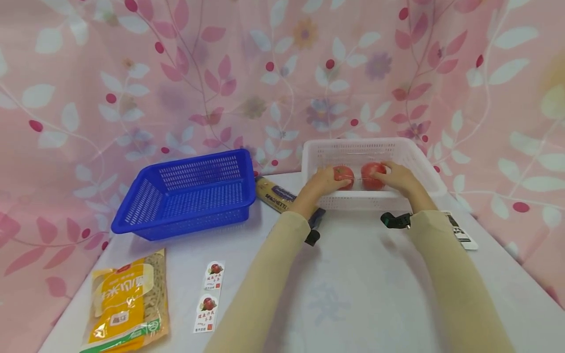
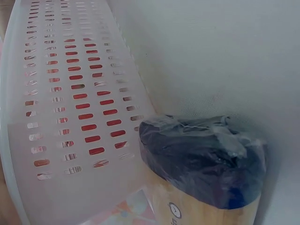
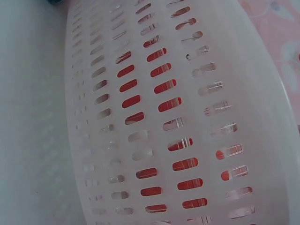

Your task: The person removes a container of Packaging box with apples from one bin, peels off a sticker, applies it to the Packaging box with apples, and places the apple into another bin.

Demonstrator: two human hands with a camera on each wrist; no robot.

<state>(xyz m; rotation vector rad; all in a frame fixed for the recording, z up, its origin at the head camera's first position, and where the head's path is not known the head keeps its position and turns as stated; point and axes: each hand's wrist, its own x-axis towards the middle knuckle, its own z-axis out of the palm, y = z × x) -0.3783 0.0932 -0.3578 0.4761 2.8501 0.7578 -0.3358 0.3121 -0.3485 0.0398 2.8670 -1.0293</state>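
Two red tomatoes, a left one (image 1: 343, 171) and a right one (image 1: 370, 182), sit side by side inside the white slotted basket (image 1: 353, 194), with shiny clear wrap between them. My left hand (image 1: 321, 182) reaches over the basket's near rim and grips the left tomato, thumb across its front. From the other side my right hand (image 1: 398, 177) holds the right tomato between thumb and fingers. Both wrist views face the basket's outer wall (image 2: 61, 197) (image 3: 262, 140), where red shows through the slots and the hands' grip is hidden.
A blue basket (image 1: 185, 226) stands at the left. The spaghetti pack (image 1: 273, 195) (image 2: 201, 168) lies between the baskets, partly behind my left arm. A yellow noodle bag (image 1: 125, 299) and a sticker strip (image 1: 209, 296) lie front left. A black-and-white card (image 1: 461, 234) lies by my right sleeve.
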